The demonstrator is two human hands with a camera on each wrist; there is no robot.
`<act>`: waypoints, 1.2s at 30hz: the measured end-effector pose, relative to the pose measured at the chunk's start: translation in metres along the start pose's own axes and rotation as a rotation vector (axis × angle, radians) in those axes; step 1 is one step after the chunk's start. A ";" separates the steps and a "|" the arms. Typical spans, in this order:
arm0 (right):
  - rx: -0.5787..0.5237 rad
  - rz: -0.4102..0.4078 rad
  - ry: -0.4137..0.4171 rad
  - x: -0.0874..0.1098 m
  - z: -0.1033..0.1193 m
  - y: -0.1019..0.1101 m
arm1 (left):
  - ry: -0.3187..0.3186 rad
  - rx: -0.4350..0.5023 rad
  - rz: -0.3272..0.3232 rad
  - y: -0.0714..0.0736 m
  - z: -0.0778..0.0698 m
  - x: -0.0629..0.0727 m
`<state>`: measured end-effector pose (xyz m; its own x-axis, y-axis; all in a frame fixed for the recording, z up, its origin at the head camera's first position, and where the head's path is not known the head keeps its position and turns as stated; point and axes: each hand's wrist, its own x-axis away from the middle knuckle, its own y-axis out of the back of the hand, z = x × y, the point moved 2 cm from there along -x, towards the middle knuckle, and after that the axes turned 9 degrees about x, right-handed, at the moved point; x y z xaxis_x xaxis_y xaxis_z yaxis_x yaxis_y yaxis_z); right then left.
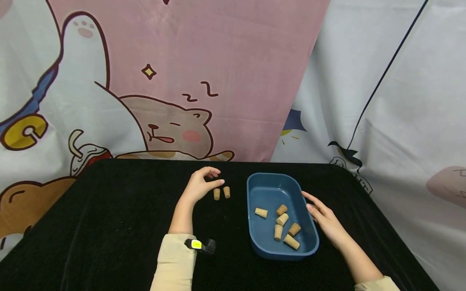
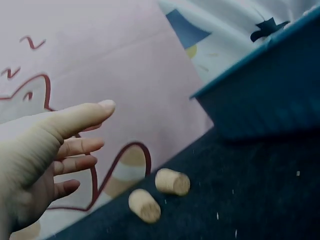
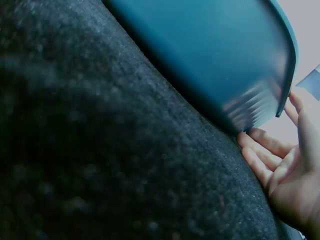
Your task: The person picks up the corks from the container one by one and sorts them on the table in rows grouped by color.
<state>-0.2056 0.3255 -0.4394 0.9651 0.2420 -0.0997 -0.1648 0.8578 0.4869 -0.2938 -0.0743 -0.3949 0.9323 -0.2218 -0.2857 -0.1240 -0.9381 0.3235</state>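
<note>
Two corks (image 1: 216,194) (image 2: 144,206) stand side by side on the black cloth. Just above and behind them hovers my left hand (image 1: 204,184), its thumb apart from the fingers and nothing held; the left wrist view shows a gap between the hand and both corks. To the right is a blue plastic bin (image 1: 255,242) with several corks (image 1: 282,219) lying loose in its near half. My right hand (image 1: 325,220) rests against the bin's right wall, with extended fingers (image 3: 260,155) touching its outside near the base and one up by the rim.
Black cloth (image 1: 120,226) covers the table. Behind it hangs a curtain (image 1: 247,81) with cartoon animals, reaching down to the table's back edge. A wrist strap with a small device (image 1: 200,245) sits on the left sleeve.
</note>
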 end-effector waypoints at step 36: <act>0.005 0.002 -0.008 -0.001 0.000 -0.001 | -0.191 -0.050 0.480 -0.100 -0.075 0.001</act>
<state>-0.2066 0.3248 -0.4398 0.9665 0.2397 -0.0917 -0.1655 0.8552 0.4911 -0.2551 0.0393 -0.3603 0.6950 -0.6731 -0.2529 -0.5017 -0.7059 0.5000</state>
